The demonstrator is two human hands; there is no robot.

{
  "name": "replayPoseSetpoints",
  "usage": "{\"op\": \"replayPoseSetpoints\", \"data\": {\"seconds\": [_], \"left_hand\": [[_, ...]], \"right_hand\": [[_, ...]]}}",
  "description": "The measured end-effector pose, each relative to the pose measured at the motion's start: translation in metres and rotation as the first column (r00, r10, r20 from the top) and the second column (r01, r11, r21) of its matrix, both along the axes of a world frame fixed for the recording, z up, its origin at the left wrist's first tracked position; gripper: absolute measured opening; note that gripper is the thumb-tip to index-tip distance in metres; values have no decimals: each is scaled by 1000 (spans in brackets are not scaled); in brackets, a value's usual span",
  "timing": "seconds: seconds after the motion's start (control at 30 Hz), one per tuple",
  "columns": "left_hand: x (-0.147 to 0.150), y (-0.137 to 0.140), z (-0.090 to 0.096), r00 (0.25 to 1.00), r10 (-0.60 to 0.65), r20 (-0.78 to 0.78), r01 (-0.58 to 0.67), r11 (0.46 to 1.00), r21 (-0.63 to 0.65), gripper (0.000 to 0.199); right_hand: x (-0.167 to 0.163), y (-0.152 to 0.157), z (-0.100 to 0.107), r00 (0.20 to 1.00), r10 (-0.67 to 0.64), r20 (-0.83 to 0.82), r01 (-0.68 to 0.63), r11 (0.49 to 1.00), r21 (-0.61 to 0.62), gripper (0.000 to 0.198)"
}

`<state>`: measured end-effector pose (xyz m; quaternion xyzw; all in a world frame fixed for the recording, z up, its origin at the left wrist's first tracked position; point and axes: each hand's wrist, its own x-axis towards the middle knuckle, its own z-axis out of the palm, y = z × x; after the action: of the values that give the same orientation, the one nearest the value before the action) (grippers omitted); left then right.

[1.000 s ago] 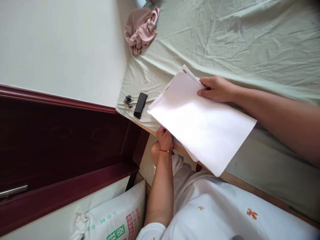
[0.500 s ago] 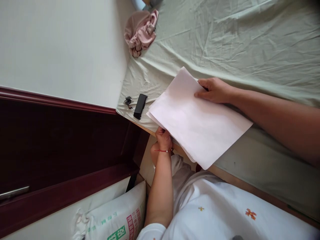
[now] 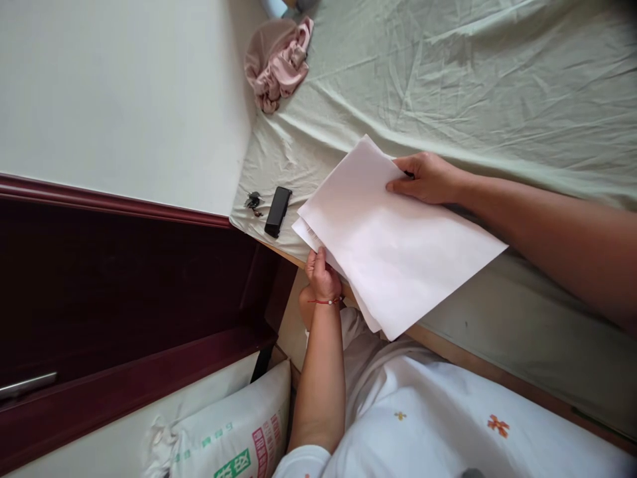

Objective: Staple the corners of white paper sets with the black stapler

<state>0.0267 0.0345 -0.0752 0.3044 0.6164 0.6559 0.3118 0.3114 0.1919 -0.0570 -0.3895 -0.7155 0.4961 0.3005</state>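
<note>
Several white sheets of paper [image 3: 393, 239] are held in a loose stack above the bed's front edge. My right hand [image 3: 423, 178] pinches the far edge of the stack, thumb on top and fingers underneath. At the near left edge, my left hand [image 3: 323, 273] is closed on the lower sheets, its thumb up on the paper; a red string bracelet circles that wrist. The top sheet is blank. A strip of the sheet beneath shows at the left corner, with small printed marks too fine to read.
On the green bedsheet [image 3: 448, 79] lie a black oblong case [image 3: 278, 211], some small dark keys or trinkets [image 3: 253, 202] and a pink crumpled cloth cap [image 3: 279, 64]. A dark red cabinet [image 3: 124, 279] stands left. Below it is a white printed sack [image 3: 233, 425].
The top sheet has shifted against those below, so a printed strip shows at the left corner. My left thumb has come up into view on the paper's edge.
</note>
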Motion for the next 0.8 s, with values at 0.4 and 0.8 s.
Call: {"op": "replayPoseSetpoints", "data": {"seconds": [0.4, 0.8], "left_hand": [[-1, -1, -6, 997, 34, -65, -34, 999, 3, 52], [3, -2, -5, 998, 10, -68, -11, 1000, -14, 55]], "right_hand": [[0, 1, -1, 1000, -4, -12, 4, 1000, -26, 21], [1, 2, 0, 999, 16, 33, -16, 1000, 9, 23]]}}
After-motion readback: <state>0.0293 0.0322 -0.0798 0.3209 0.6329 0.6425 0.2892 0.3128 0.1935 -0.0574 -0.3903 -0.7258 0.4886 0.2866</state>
